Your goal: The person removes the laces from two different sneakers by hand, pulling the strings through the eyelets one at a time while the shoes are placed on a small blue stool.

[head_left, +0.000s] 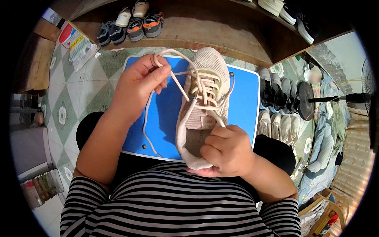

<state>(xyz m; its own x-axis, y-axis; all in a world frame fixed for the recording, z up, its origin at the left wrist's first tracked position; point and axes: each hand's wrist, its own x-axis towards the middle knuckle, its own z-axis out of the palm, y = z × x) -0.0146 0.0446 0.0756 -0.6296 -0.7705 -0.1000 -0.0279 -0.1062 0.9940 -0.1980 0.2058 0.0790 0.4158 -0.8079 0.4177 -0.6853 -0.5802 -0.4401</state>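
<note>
A beige knit sneaker [212, 65] rests on a small blue table [162, 118], its toe pointing away from me. My left hand [148, 77], left of the toe, pinches a beige shoelace [148, 114] between thumb and fingers. From there one stretch loops over to the eyelets and the loose end trails down the blue top. Lacing crosses the tongue in several rows, and another lace end lies along the shoe's right side. My right hand [227, 152] is closed around the right side of the heel collar, fingers curled inside the opening.
Beyond the table, a wooden shelf [213, 29] holds several shoes [136, 25]. More pairs of shoes [278, 126] stand on the tiled floor at the right, beside a black fan [306, 100]. Far left are a plastic package [82, 49] and a wooden cabinet [33, 59].
</note>
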